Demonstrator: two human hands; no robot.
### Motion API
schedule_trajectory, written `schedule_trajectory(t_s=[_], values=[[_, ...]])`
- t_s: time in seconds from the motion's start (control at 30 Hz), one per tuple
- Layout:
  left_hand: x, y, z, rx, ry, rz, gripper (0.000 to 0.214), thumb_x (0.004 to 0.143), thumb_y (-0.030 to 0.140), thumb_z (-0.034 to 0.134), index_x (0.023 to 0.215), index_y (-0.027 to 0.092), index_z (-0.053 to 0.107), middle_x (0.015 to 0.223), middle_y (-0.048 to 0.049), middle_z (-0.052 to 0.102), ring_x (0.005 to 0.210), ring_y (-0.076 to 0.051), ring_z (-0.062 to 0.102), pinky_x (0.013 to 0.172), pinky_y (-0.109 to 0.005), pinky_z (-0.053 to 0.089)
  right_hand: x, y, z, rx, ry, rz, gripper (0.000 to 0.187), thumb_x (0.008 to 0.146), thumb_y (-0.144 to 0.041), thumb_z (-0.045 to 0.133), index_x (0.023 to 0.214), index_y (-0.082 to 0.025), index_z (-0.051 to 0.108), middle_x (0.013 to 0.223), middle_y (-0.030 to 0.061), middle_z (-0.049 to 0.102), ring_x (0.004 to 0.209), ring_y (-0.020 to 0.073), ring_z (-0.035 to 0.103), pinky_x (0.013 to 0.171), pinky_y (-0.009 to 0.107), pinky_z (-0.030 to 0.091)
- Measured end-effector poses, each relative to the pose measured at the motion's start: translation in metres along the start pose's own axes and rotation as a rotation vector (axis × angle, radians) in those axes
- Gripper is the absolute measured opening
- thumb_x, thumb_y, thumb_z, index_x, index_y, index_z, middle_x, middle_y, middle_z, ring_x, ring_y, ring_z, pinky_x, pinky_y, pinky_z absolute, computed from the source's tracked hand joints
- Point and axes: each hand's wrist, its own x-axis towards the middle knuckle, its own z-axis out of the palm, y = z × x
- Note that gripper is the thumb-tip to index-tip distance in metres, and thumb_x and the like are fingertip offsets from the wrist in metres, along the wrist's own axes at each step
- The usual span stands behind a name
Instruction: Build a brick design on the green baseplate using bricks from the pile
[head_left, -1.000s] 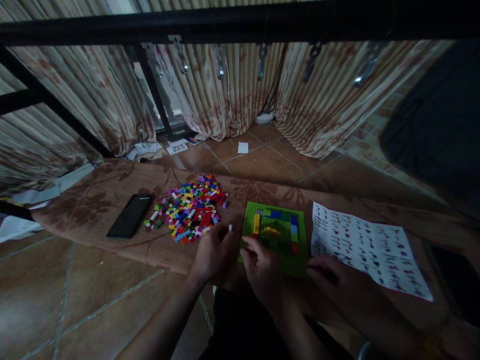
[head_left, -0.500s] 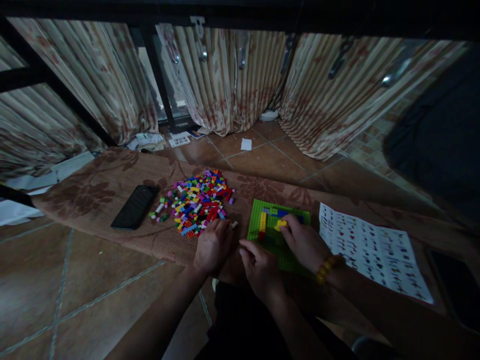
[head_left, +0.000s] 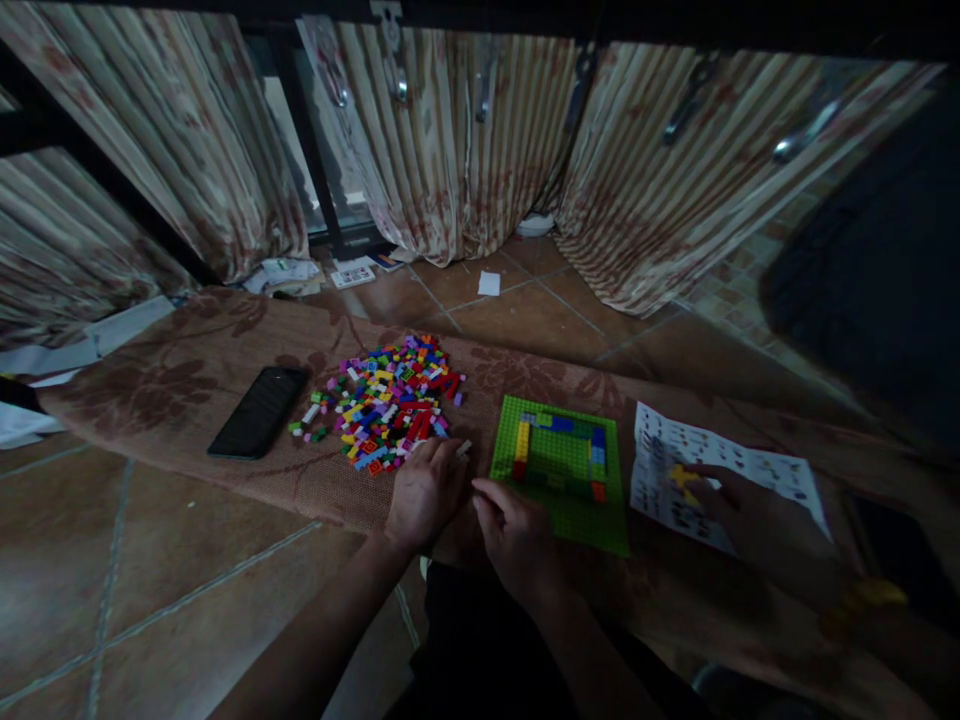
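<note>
My left hand [head_left: 427,492] is closed at the near right edge of a heap of mixed toy bricks [head_left: 397,405]. A pale toy brick [head_left: 463,449] sticks out at its fingertips. Close by on the right, my right hand [head_left: 517,540] has thumb and forefinger pinched together; anything between them is too small to make out. Just beyond it lies a green baseplate [head_left: 559,515], with yellow, red, blue and orange bricks forming a frame on it.
At right, another person's hand [head_left: 739,510], blurred, holds a yellow brick piece [head_left: 682,482] over a printed instruction sheet [head_left: 787,480]. A black phone [head_left: 257,412] lies left of the heap; another dark phone [head_left: 900,545] lies far right. The cloth-covered bench [head_left: 165,390] borders a tiled floor.
The other person's hand has moved right from the baseplate to over the sheet, carrying the yellow piece and uncovering the plate's right side. My hands have hardly moved; the view has shifted slightly.
</note>
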Motion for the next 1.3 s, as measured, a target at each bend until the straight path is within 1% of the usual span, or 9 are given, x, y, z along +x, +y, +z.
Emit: schedule_trajectory(t_s=[0.2,0.43,0.63,0.7,0.83,0.93,1.03,1.17,1.3], values=[[-0.001,-0.002,0.002,0.047,0.025,0.039,0.023,0.094,0.026,0.05,0.113,0.019,0.06,0.107,-0.0078,0.066,0.095,-0.021,0.061,0.083,-0.033,0.051,0.0,-0.006,0.0,-0.002,-0.001,0.019,0.029,0.091,-0.017,0.045,0.108,-0.021,0.068,0.101,0.0065,0.074,0.091,0.0177,0.071,0.082,0.027,0.055],[-0.001,-0.002,0.005,0.082,0.055,0.06,0.021,0.094,0.025,0.049,0.11,0.019,0.06,0.106,-0.0082,0.065,0.095,-0.021,0.061,0.083,-0.033,0.051,-0.002,-0.011,-0.003,-0.013,0.019,0.007,0.031,0.09,-0.017,0.046,0.107,-0.029,0.069,0.094,0.0018,0.075,0.086,0.0178,0.071,0.079,0.029,0.057],[-0.001,-0.003,0.006,0.081,0.034,0.071,0.018,0.095,0.025,0.048,0.107,0.019,0.06,0.105,-0.0077,0.065,0.095,-0.021,0.061,0.083,-0.034,0.051,-0.002,-0.009,0.002,0.018,-0.01,0.006,0.03,0.09,-0.015,0.045,0.107,-0.022,0.068,0.099,0.0054,0.075,0.088,0.0174,0.071,0.082,0.028,0.056],[-0.001,-0.003,0.005,0.088,0.026,0.071,0.017,0.095,0.026,0.048,0.105,0.019,0.06,0.103,-0.0075,0.065,0.094,-0.021,0.061,0.082,-0.034,0.051,-0.002,-0.009,0.002,0.019,-0.016,0.007,0.029,0.089,-0.014,0.046,0.106,-0.022,0.069,0.099,0.0054,0.075,0.088,0.0173,0.071,0.08,0.027,0.056],[-0.001,-0.002,0.005,0.092,0.032,0.08,0.017,0.095,0.024,0.047,0.105,0.02,0.06,0.104,-0.0077,0.065,0.094,-0.02,0.06,0.081,-0.033,0.051,-0.002,-0.014,-0.002,-0.004,0.001,0.013,0.031,0.089,-0.016,0.047,0.106,-0.03,0.069,0.09,0.0012,0.075,0.083,0.0171,0.072,0.075,0.028,0.058],[-0.001,-0.002,0.005,0.091,0.038,0.079,0.016,0.094,0.023,0.047,0.103,0.02,0.061,0.104,-0.0079,0.066,0.092,-0.02,0.061,0.08,-0.033,0.051,-0.001,-0.019,-0.005,0.0,0.013,0.03,0.03,0.09,-0.019,0.048,0.103,-0.035,0.07,0.085,-0.0008,0.074,0.079,0.0171,0.072,0.071,0.028,0.059],[0.0,-0.002,0.005,0.097,0.031,0.082,0.015,0.094,0.023,0.048,0.102,0.02,0.061,0.102,-0.0076,0.066,0.092,-0.021,0.061,0.08,-0.033,0.051,0.001,-0.023,-0.008,0.025,0.025,0.052,0.027,0.088,-0.021,0.051,0.1,-0.035,0.071,0.083,-0.001,0.074,0.078,0.0177,0.072,0.069,0.028,0.06],[-0.001,-0.003,0.005,0.094,0.025,0.08,0.017,0.094,0.024,0.048,0.105,0.019,0.061,0.105,-0.0081,0.066,0.095,-0.022,0.061,0.082,-0.035,0.051,0.003,-0.026,-0.009,0.034,0.022,0.073,0.027,0.086,-0.021,0.052,0.101,-0.033,0.071,0.085,-0.0009,0.075,0.079,0.0185,0.072,0.071,0.03,0.06],[-0.001,-0.002,0.005,0.091,0.012,0.072,0.018,0.094,0.024,0.048,0.105,0.019,0.061,0.107,-0.0086,0.065,0.095,-0.023,0.06,0.083,-0.036,0.051,0.002,-0.024,-0.009,0.048,0.014,0.069,0.027,0.087,-0.021,0.051,0.099,-0.035,0.07,0.086,-0.0013,0.075,0.079,0.0188,0.072,0.072,0.031,0.061]])
